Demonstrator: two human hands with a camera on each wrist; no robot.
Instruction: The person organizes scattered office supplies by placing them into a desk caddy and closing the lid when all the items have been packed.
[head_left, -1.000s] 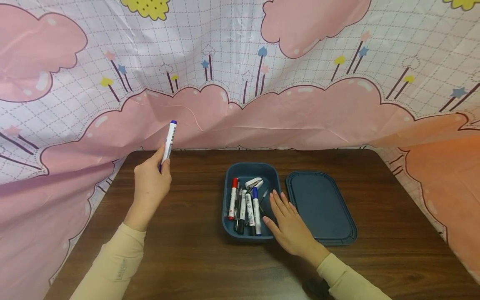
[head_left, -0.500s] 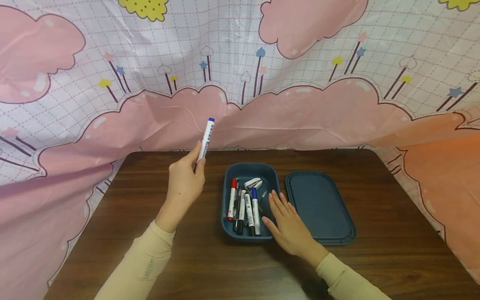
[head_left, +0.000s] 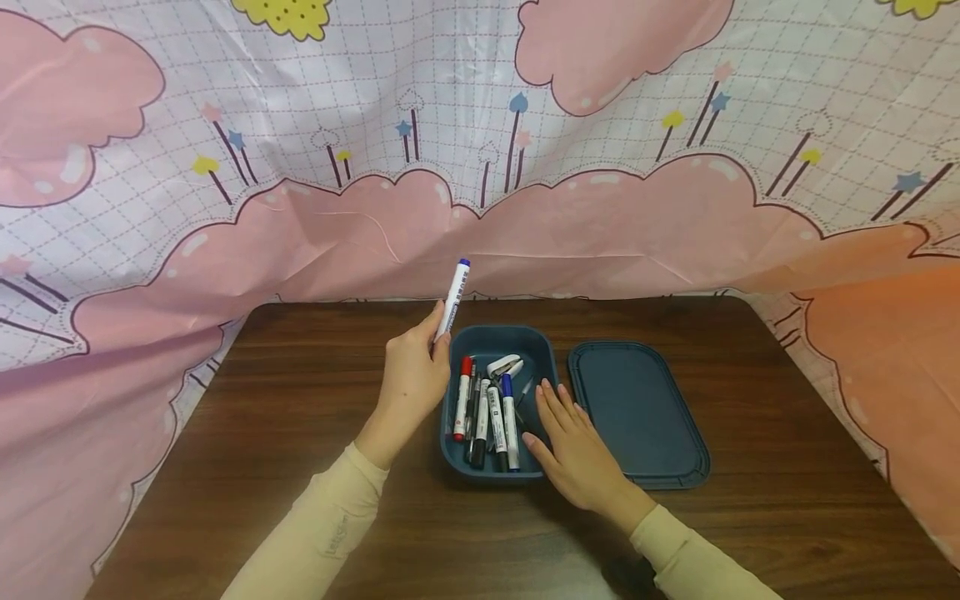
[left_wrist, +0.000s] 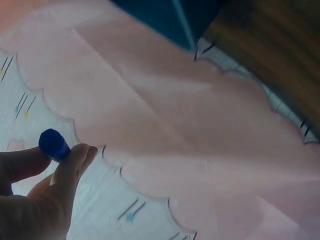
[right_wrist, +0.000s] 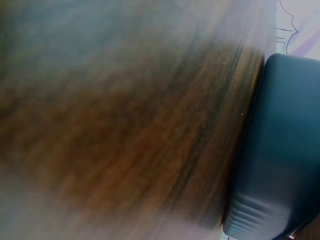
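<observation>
In the head view my left hand (head_left: 412,375) pinches a white marker (head_left: 453,300) with blue ends, held up above the left back side of a dark blue box (head_left: 517,337). The left wrist view shows a blue end of this marker (left_wrist: 54,145) between thumb and fingers. Fingers extended, my right hand (head_left: 577,454) rests at the box's right rim. Inside the box lie a red-capped marker (head_left: 462,400), a blue-capped marker (head_left: 511,425), two black-and-white markers (head_left: 482,421), some thin pens and a small white object (head_left: 505,365) like a mini stapler.
A dark blue lid (head_left: 637,408) lies flat to the right of the box on the brown wooden table (head_left: 300,417). Behind the table hangs a patterned pink and white cloth (head_left: 600,217). A dark blurred object (head_left: 630,575) sits beneath the right forearm.
My left hand has carried the marker rightward, from the left side of the table to the box, lowering it slightly in the last half second. The right hand has stayed put.
</observation>
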